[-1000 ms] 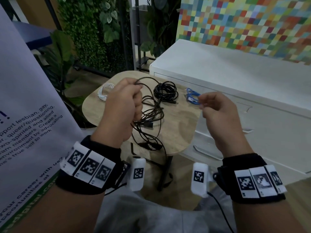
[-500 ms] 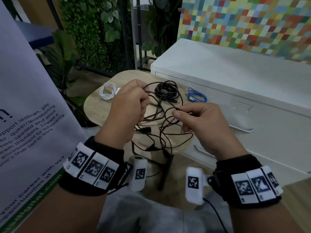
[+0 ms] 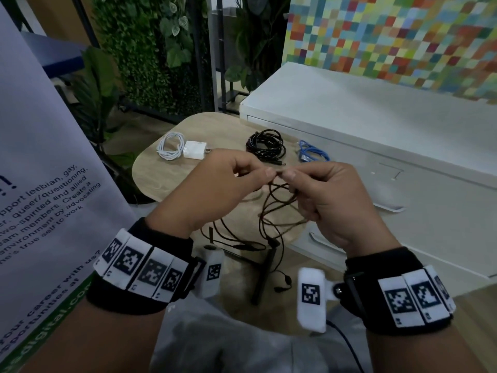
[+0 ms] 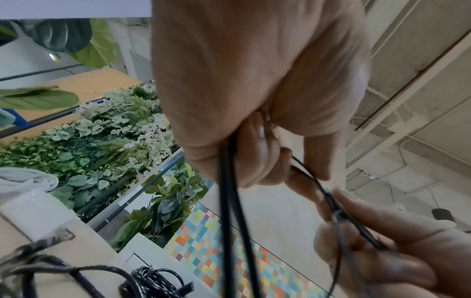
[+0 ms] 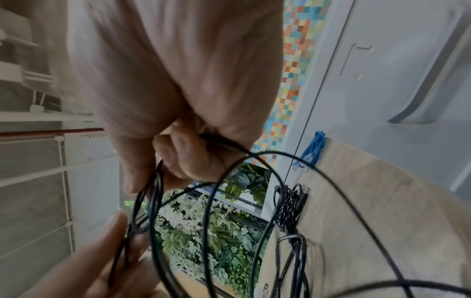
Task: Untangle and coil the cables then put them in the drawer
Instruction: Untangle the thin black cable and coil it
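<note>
A white drawer unit (image 3: 403, 162) stands beside the wooden table (image 3: 172, 173). Above the table, left hand (image 3: 215, 189) and right hand (image 3: 330, 200) each have a pinching grip on the tangled black cable (image 3: 271, 211), fingertips nearly touching, loops dangling below.

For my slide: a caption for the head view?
Both hands pinch a black cable above the table.
</note>
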